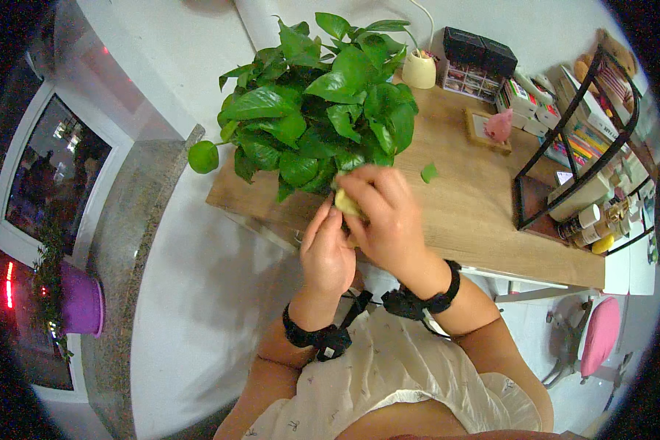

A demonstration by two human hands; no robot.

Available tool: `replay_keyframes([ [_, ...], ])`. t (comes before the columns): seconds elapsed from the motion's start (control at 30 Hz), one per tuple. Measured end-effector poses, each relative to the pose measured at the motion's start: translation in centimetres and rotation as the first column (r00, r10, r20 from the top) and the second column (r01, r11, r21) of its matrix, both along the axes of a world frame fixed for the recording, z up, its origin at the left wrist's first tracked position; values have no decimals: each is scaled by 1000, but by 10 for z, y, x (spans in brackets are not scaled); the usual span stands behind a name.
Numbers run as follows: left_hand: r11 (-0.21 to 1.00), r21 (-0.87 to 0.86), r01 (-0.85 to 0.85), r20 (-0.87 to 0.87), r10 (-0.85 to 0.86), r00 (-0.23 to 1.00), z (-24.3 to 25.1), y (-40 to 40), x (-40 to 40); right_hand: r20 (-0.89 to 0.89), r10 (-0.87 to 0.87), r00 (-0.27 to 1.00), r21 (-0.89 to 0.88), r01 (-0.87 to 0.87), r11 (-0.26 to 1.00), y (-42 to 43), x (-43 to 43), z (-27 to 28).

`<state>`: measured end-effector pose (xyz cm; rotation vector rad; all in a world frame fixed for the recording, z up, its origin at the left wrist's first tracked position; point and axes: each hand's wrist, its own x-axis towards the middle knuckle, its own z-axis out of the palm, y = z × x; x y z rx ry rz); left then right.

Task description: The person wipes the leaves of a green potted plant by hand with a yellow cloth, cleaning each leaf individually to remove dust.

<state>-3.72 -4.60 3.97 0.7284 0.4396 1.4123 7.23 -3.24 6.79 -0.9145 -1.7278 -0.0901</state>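
My right hand (390,214) is closed on a small pale yellow piece (346,203), soft-looking and blurred, too unclear to tell as cloth, sponge or leaf. Close against it from the left, my left hand (330,250) has its thumb and fingers raised. Whatever lies between those fingers is mostly hidden. Both hands meet at the front lower edge of a bushy pothos plant (308,121) with glossy green leaves, on the wooden desk (462,203). Its pot is hidden by foliage. A loose green leaf (429,172) lies on the desktop, right of the plant.
A cream lamp base (418,70) and a small drawer organizer (470,77) stand behind. To the right are a pink ornament (498,125) and a black-framed shelf (575,143) with bottles. A pink chair (600,335) is below. Left, a purple planter (82,300) stands by the window.
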Motion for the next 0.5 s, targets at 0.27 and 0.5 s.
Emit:
replay_keyframes([
  [0.27,993,120,-20,-76,29,997,-4,8,-11,15,117,993,-288,-108,951,-13,38,-41],
  [0.5,994,110,30,33,-34,999,-2,8,-9,205,-47,978,-497,146,856,2,68,-96],
])
